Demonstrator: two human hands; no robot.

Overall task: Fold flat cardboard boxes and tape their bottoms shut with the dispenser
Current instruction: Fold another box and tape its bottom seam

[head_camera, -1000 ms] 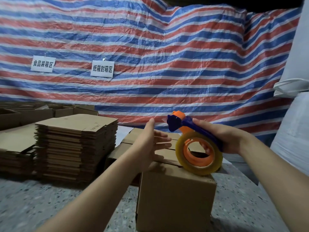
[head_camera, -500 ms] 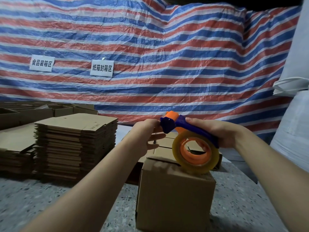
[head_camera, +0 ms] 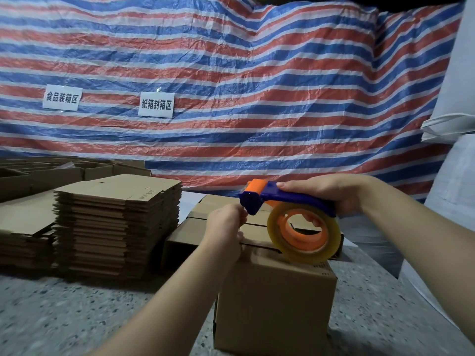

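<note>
**Left hand closing on the tape end**

Since 1 s ago your left hand [head_camera: 226, 222] went from spread open beside the tape dispenser [head_camera: 285, 199] to curled right under its blue nose; fingers now look bunched as if pinching the tape end, tho the clear tape itself can't be made out. Dispenser also dropped a bit lower and leveled. Your right hand [head_camera: 331, 192] wraps the blue handle from above, thumb on top, w/ the tape roll [head_camera: 303, 233] hanging just over the folded cardboard box [head_camera: 275, 299] on the speckled floor [head_camera: 64, 317]. Box flaps are closed; seam looks untaped.

Risks, as I judge them:
- Tape end slips from the pinch & snaps back onto the roll.
- Strip lands off the seam, bc your left hand no longer holds the flaps down.
- Box slides on the floor when you pull.

Hard to see: cutter blade, tape end and your left fingertips are hidden behind the hand. Flat box stack [head_camera: 118, 222] sits well left; far edge of the box is blocked by the roll.
</note>
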